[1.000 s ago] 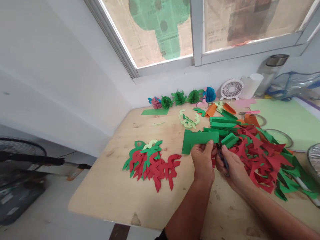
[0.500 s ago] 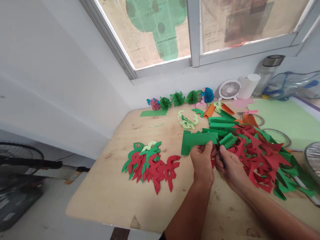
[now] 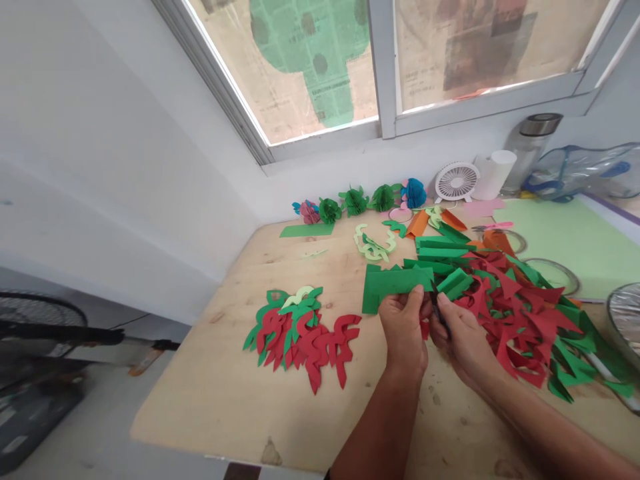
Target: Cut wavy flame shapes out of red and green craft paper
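Note:
A folded piece of green paper (image 3: 400,281) is pinched between the thumb and fingers of my left hand (image 3: 404,323). My right hand (image 3: 461,333) is closed around a pair of dark scissors (image 3: 441,312), whose blades meet the paper's right edge. Most of the scissor handles are hidden by my fingers. Another green sheet (image 3: 371,293) lies behind the held paper. To the left is a pile of cut red shapes (image 3: 313,347) mixed with green ones. Red paper scraps (image 3: 520,313) and green scraps (image 3: 575,367) heap up right of my right hand.
Several paper pom-pom figures (image 3: 356,200) line the wall beneath the window. A small white fan (image 3: 457,181) and a flask (image 3: 533,153) stand at the back right. Pink-handled scissors (image 3: 500,227) lie near a pale green sheet (image 3: 590,247). Light green cutouts (image 3: 374,243) rest mid-table.
The view has shifted slightly. Both hands stay nearly in place, with the scissors still at the right end of the green paper.

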